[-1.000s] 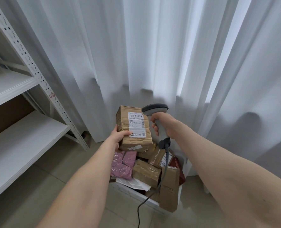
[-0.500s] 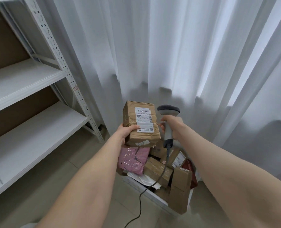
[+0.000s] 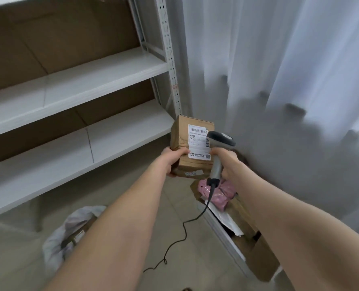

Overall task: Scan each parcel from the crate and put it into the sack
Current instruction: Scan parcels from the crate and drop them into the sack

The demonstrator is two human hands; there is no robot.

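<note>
My left hand point(image 3: 173, 161) grips a brown cardboard parcel point(image 3: 184, 136) by its left side, white label facing me. Just right of it, my right hand point(image 3: 226, 164) holds a grey barcode scanner point(image 3: 217, 153) by the handle, its head level with the label. The scanner's black cable point(image 3: 182, 229) trails down to the floor. Below my right arm stands the crate point(image 3: 222, 229), with a pink mailer point(image 3: 220, 192) and several cardboard parcels in it. A white sack point(image 3: 56, 242) lies open on the floor at lower left, a brown parcel inside, partly hidden by my left arm.
A white metal shelf rack point(image 3: 80, 80) with brown backing fills the left side, its upright post point(image 3: 170, 59) just behind the held parcel. White curtains point(image 3: 279, 80) hang behind and to the right. Tiled floor point(image 3: 174, 206) lies between sack and crate.
The view has swung left and down: the rack now fills the left and the sack has come into sight. Both hands, with parcel and scanner, have moved left, off the crate.
</note>
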